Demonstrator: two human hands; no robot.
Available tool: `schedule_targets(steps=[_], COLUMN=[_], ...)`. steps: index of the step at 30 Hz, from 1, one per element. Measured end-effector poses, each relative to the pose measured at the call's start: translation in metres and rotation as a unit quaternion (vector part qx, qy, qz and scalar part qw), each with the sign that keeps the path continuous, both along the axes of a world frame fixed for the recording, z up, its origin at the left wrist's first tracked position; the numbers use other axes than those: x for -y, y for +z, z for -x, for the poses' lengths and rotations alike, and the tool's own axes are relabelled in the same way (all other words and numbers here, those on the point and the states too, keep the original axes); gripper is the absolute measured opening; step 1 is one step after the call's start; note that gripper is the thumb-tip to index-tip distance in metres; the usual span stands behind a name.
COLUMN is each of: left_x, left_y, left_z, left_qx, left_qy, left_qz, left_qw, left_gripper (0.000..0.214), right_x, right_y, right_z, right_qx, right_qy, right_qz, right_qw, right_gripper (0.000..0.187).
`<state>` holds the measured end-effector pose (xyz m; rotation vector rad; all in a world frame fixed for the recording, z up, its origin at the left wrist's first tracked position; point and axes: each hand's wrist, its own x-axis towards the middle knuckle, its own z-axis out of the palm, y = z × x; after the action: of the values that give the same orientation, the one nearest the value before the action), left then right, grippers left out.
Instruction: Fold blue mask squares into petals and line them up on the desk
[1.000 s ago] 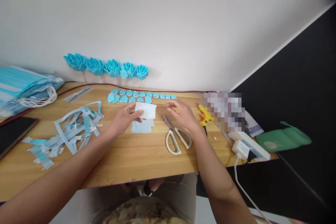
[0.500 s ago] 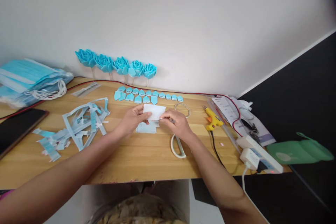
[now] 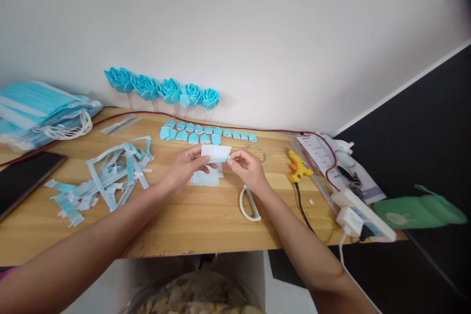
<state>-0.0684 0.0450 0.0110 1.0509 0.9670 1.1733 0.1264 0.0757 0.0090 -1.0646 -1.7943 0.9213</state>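
Between my hands is a white piece of mask fabric (image 3: 215,151) with a blue strip showing along its near edge, where it is folded over. My left hand (image 3: 189,167) pinches its left side. At its right end, my right hand (image 3: 247,169) grips the folded edge between thumb and fingers. Under it on the table lie more pale fabric pieces (image 3: 204,179), partly hidden by my left fingers. Just beyond, folded blue petals (image 3: 193,138) lie in two rows. A white semicircular protractor-like piece (image 3: 250,205) rests below my right wrist.
Blue fabric roses (image 3: 170,91) on sticks lean against the wall. Fabric scraps (image 3: 117,176), a phone (image 3: 29,181) and a stack of masks (image 3: 40,113) are on the left. A yellow glue gun (image 3: 299,166), a roll of tape (image 3: 260,150) and a power strip (image 3: 368,216) are on the right.
The near edge of the fabric has been turned up, so a blue strip now shows. My right hand has shifted slightly, its thumb now on the right end of the fold.
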Motion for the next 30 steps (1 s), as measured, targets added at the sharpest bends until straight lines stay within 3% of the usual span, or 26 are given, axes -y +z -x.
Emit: schedule_targets(steps=[10,17,30], left_x=[0.001,0.004,0.006], left_y=[0.003,0.015,0.022], left_z=[0.0,-0.003,-0.003], left_qx=[-0.008,-0.133,-0.174], left_qy=[0.008,0.019,0.063], left_qz=[-0.012,-0.041,-0.049], left_qw=[1.0,0.99,0.982], left_gripper=[0.038,0.062,0.055], right_x=[-0.003,-0.003,-0.001], right_y=[-0.006,-0.004,-0.002], right_z=[0.0,0.0,0.003], right_qx=[-0.051,-0.071,-0.078], right_qy=[0.027,0.031,0.045], right_qz=[0.031,0.05,0.058], right_qw=[0.998,0.996,0.994], right_gripper=[0.017,0.019,0.021])
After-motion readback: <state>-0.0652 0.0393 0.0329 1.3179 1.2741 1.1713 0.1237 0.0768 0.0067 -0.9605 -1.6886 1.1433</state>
